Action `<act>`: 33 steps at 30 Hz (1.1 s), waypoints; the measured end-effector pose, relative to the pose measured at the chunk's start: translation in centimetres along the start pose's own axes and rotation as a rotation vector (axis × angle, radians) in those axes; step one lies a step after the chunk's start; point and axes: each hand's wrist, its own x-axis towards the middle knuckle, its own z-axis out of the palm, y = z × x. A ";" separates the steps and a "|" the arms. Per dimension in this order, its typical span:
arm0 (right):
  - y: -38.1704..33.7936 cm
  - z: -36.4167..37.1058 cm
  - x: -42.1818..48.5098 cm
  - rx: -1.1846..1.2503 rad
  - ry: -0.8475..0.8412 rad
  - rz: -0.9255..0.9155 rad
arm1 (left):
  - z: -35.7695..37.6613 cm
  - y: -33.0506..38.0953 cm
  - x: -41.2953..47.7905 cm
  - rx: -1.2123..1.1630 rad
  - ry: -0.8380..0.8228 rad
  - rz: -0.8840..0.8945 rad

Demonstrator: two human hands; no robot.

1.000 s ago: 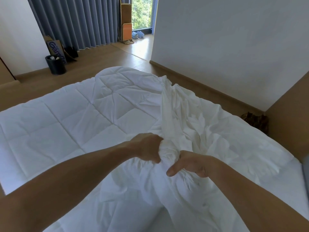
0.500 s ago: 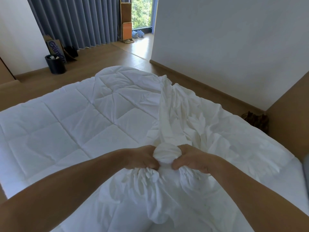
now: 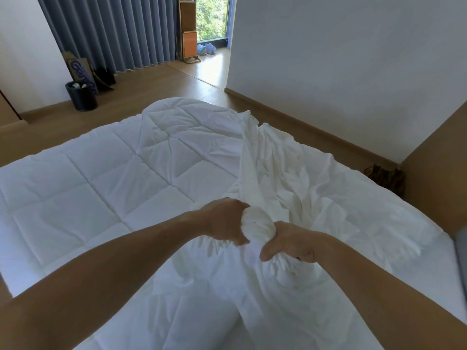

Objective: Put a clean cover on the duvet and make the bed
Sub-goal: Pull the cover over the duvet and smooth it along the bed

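Left hand (image 3: 227, 221): clenched round a bunched wad of the cover (image 3: 278, 178)
Right hand (image 3: 290, 245): gripping the same wad, just beside the left
Cover: rumpled on the duvet's right half
Duvet (image 3: 101, 188): quilted, spread flat across the bed

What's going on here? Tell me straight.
A person is at the bed, gripping a bunched wad of the white cover with both the left hand and the right hand. The quilted duvet lies spread flat and bare; the rest of the cover lies crumpled on its right side. The cover is not yet on the duvet.
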 end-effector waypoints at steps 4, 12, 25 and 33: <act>0.3 -0.2 0.1 0.084 0.053 -0.032 | -0.2 0.4 0.1 -0.052 -0.120 -0.070; 0.8 0.1 -0.2 0.229 0.158 -0.170 | 3.7 1.2 -0.8 -0.674 -0.130 -0.202; -0.1 0.2 -0.9 -0.037 0.034 -0.041 | -1.2 0.5 -0.5 -0.462 -0.205 -0.102; 0.1 0.8 -0.4 -0.169 0.026 0.025 | -0.3 0.5 -0.4 -0.079 -0.386 -0.069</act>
